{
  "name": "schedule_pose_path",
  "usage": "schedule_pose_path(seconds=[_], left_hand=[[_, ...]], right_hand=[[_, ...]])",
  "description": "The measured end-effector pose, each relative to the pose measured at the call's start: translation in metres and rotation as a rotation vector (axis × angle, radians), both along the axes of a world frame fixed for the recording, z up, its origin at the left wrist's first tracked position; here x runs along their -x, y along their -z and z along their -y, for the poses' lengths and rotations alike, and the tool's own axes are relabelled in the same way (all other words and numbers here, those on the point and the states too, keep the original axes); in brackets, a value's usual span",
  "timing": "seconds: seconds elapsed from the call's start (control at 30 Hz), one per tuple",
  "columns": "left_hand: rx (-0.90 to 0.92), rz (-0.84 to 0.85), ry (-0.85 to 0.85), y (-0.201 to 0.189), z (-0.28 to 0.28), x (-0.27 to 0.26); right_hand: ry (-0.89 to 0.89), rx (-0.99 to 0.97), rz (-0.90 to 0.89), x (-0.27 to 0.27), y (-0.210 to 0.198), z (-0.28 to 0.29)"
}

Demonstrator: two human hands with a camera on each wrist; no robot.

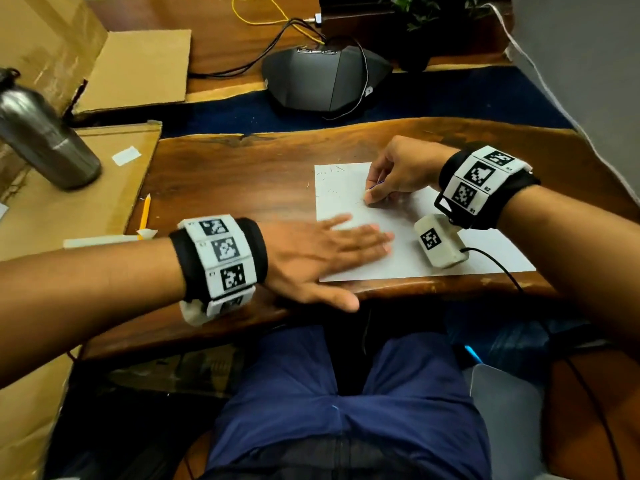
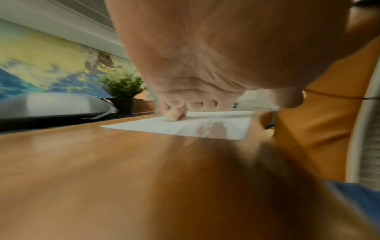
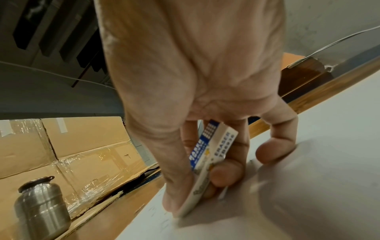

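A white sheet of paper (image 1: 349,188) with faint pencil marks lies on the wooden desk (image 1: 242,181). My right hand (image 1: 391,178) pinches a white eraser (image 3: 207,164) in a blue and white sleeve between thumb and fingers, with its lower end pressed on the sheet of paper (image 3: 308,186). My left hand (image 1: 325,251) lies flat, fingers straight and blurred, on the paper's near left part. In the left wrist view the paper (image 2: 185,126) shows ahead, with the right hand's fingertips (image 2: 172,116) on it. Small dark eraser crumbs dot the sheet.
A yellow pencil (image 1: 145,213) lies on cardboard (image 1: 69,209) left of the desk. A steel bottle (image 1: 41,133) stands further left. A dark conference phone (image 1: 325,77) with cables sits behind the desk, and a potted plant (image 1: 422,12) beyond it. A white tagged sensor box (image 1: 440,240) hangs by my right wrist.
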State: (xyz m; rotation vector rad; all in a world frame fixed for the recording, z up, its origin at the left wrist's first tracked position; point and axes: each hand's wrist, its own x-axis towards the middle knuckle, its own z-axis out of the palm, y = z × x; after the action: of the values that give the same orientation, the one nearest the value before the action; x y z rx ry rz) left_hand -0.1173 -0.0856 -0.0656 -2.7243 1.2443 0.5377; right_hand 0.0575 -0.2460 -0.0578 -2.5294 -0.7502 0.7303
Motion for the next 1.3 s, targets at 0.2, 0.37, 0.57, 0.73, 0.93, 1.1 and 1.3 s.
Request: schedule_pose_path(seconds=[0.2, 0.37, 0.57, 0.73, 0.93, 1.1, 1.3], left_hand=[[0.001, -0.166, -0.108, 0.01, -0.001, -0.01], [-0.066, -0.156, -0.393, 0.005, -0.042, -0.04], [-0.087, -0.164, -0.532, 0.004, -0.039, -0.045], [-0.067, -0.164, -0.543, 0.006, -0.039, -0.046], [-0.08, -0.165, -0.56, 0.008, -0.039, -0.046], [-0.059, -0.168, -0.551, 0.009, -0.04, -0.047], [-0.042, -0.165, -0.553, 0.013, -0.042, -0.047]], right_hand=[[0.008, 0.0, -0.024, 0.002, -0.003, -0.001], [0.02, 0.004, -0.018, 0.005, -0.004, -0.001], [-0.058, -0.032, 0.069, 0.015, -0.01, -0.003], [-0.165, -0.072, 0.167, 0.035, -0.007, -0.022], [-0.231, -0.045, 0.029, 0.061, -0.002, -0.025], [-0.12, -0.079, 0.088, 0.046, -0.004, -0.031], [-0.167, -0.028, 0.068, 0.054, -0.003, -0.025]])
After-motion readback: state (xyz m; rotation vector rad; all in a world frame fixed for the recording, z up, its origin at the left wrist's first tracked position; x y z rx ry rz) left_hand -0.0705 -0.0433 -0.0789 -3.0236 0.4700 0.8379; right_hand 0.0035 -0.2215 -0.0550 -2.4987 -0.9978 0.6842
